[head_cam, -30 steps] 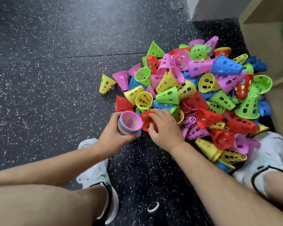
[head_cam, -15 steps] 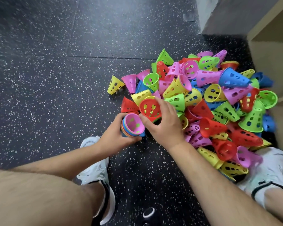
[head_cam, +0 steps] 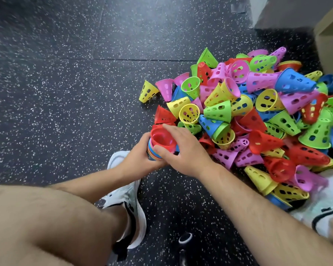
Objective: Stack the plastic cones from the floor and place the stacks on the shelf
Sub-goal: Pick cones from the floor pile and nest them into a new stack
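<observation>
A big pile of perforated plastic cones point(head_cam: 258, 112) in red, yellow, green, blue and pink lies on the dark speckled floor. My left hand point(head_cam: 140, 158) grips a short stack of nested cones point(head_cam: 152, 152), its open end facing up. A red cone point(head_cam: 162, 140) sits as the top layer of that stack. My right hand point(head_cam: 183, 148) holds this red cone by its rim, thumb on the near side and fingers over the far edge. The stack's lower part is hidden by my fingers.
A wooden shelf unit point(head_cam: 331, 35) stands at the upper right, beside the pile. My white shoes point(head_cam: 127, 194) point(head_cam: 325, 206) flank the pile's near edge, and my bare knee point(head_cam: 37, 227) fills the lower left. Open floor point(head_cam: 65, 93) spreads to the left.
My right hand lifted a red cone out of the pile and brought it onto the stack, covering the pink cone that was on top. The view shifted left.
</observation>
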`<state>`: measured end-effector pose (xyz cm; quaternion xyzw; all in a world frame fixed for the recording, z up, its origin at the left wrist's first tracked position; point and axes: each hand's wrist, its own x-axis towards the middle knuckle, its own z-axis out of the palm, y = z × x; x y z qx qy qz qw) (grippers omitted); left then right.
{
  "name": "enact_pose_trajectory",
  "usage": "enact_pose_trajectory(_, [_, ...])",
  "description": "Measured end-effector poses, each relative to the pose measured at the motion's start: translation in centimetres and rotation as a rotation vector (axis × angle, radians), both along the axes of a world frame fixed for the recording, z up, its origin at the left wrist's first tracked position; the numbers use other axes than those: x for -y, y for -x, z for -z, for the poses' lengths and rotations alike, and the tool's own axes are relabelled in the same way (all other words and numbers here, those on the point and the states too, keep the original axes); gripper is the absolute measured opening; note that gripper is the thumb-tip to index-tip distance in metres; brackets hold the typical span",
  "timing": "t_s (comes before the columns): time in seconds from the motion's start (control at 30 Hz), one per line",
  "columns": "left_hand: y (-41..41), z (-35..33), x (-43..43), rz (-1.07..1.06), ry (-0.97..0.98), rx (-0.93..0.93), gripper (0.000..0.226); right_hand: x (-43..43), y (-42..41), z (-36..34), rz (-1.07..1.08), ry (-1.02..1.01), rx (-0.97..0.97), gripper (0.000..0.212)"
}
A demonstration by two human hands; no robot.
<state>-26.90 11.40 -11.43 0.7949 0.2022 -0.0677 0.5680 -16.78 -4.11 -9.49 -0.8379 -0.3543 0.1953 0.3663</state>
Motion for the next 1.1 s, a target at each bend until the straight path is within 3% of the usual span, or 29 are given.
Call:
enact_pose_trajectory(0.1, [0.3,0.5,-0.2,-0.026,-0.008,-0.017,0.065,0.6,0.4,0.3,-0.021,0.045,-0.04,0.076])
enact_pose_trajectory(0.23, [0.4,1.0,-0.2,-0.012,-0.004,-0.022,0.072,2.0,-0.2,2.7,0.251,0.01,0.078,0.039])
enact_pose_trajectory(0.33, [0.8,1.4,-0.3,-0.032,-0.001,-0.025,0.073,2.9,-0.5,4.5,0.212,0.116,0.11,0.026])
enact_pose_trajectory(0.57, [1.7,1.9,-0.6,-0.049,0.006,-0.024,0.073,2.1,0.3,5.3,0.048,0.223,0.112,0.031])
enact_pose_trajectory(0.8, [1.8,1.8,-0.7,-0.058,0.004,-0.019,0.072,1.8,0.0,4.6,0.098,0.265,0.138,0.039])
enact_pose_trajectory(0.93, [1.7,1.8,-0.8,-0.081,0.013,-0.024,0.071,1.9,-1.1,3.8,0.179,0.266,0.06,0.052])
enact_pose_trajectory(1.1, [1.5,1.9,-1.0,-0.111,0.018,-0.029,0.071,2.4,-2.7,3.8,0.233,0.22,0.038,0.032])
